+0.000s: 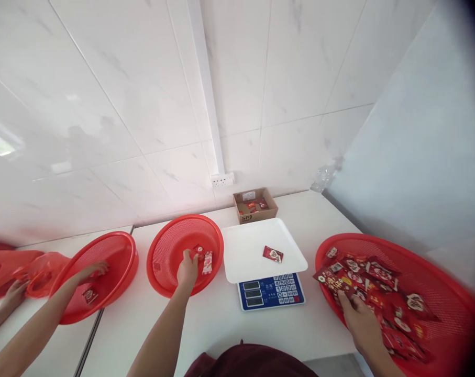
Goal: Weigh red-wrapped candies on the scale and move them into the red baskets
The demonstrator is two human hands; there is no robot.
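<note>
My left hand (188, 269) reaches into the middle red basket (162, 250), its fingertips closed on a small red packet (198, 250). Beside it in that basket lies a pink-and-white packet (208, 263). My right hand (357, 314) is at the near left side of the large right basket (437, 298), its thumb and fingers pinching a dark red packet (334, 280). Many red packets fill that basket. Between the two baskets, one red packet (273, 254) rests on the white tray (245, 251) of a blue scale (269, 292).
Behind the scale stands a cardboard box (256, 215) with red packets. At the left, another person's hand (94, 269) is inside a red basket (123, 277), and another hand (16, 293) touches a red plastic bag (41, 264). Clear plastic (322, 178) lies in the corner.
</note>
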